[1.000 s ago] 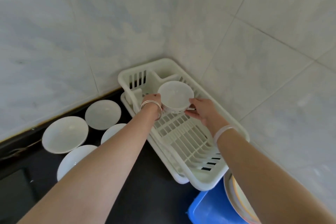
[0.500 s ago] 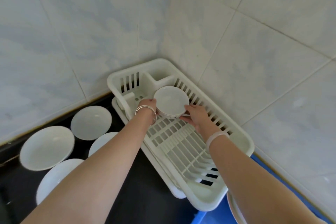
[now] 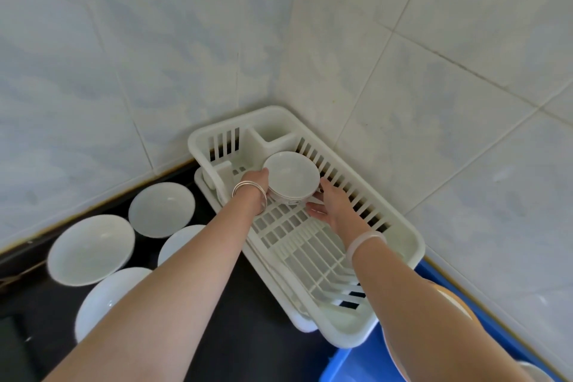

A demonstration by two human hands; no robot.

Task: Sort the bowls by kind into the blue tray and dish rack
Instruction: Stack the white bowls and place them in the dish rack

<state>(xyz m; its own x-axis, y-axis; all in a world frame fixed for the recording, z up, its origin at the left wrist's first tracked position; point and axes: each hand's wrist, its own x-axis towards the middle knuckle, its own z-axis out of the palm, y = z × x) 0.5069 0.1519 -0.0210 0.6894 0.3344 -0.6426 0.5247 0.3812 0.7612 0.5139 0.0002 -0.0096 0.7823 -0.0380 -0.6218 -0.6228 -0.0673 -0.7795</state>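
The left hand [image 3: 253, 180] grips the left side of a small white bowl [image 3: 291, 177], its thumb against the rim and its fingers hidden behind the hand. The right hand [image 3: 329, 205] meets the bowl from the other side: its fingers [image 3: 312, 202] lie fairly straight and spread, reaching under the bowl's lower right edge, with the thumb raised beside the wall of the bowl. The bowl is upright, opening upward, with a thin dark line near its base. It sits inside the far end of a white plastic dish rack [image 3: 415, 245], just in front of the rack's cutlery compartment; whether it touches the rack's slatted floor cannot be told. Silver bangles [image 3: 250, 193] circle the left wrist and a pale bangle [image 3: 366, 241] circles the right. The rack stands on a dark worktop [image 3: 248, 335], pushed into a corner of pale tiled walls [image 3: 155, 71]. To its left, four wide white bowls [image 3: 161, 209] rest on the worktop, close together. At the lower right, just beside the rack's near end, is a blue tray [image 3: 344, 366] holding a dish with an orange rim [image 3: 459, 304], partly hidden by the right forearm.
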